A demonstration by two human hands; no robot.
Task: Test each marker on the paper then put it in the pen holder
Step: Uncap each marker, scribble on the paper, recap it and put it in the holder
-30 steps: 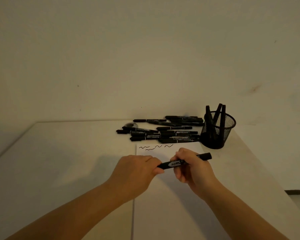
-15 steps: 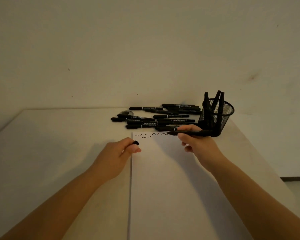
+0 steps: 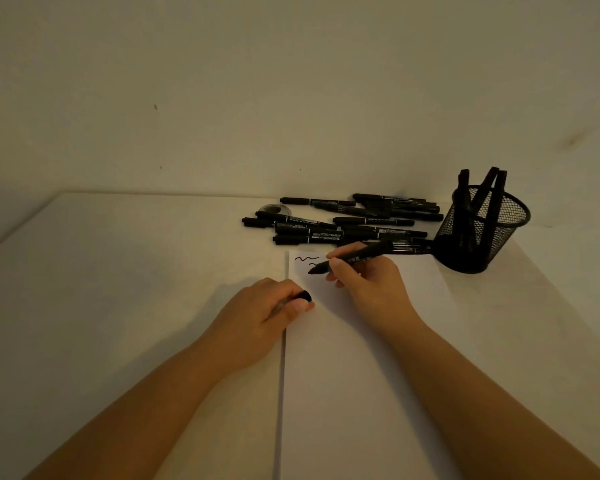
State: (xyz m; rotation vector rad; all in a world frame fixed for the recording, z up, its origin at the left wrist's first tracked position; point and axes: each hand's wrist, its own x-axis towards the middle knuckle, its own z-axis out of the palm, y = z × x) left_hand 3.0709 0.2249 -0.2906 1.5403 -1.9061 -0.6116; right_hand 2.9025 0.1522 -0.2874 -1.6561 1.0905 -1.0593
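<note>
My right hand (image 3: 369, 285) grips an uncapped black marker (image 3: 360, 256), its tip down on the white paper (image 3: 354, 375) just below the wavy test lines (image 3: 307, 259). My left hand (image 3: 267, 313) rests at the paper's left edge and pinches the marker's black cap (image 3: 305, 295). A pile of black markers (image 3: 347, 223) lies beyond the paper. The black mesh pen holder (image 3: 478, 233) stands at the right with three markers upright in it.
A small round dark object (image 3: 274, 209) lies at the left end of the marker pile. The white table (image 3: 118, 289) ends at the wall behind and drops off on the right past the holder.
My hands pulled the cap off the marker and drew apart. The right hand then brought the marker's tip down to the paper by the wavy lines; the left keeps the cap.
</note>
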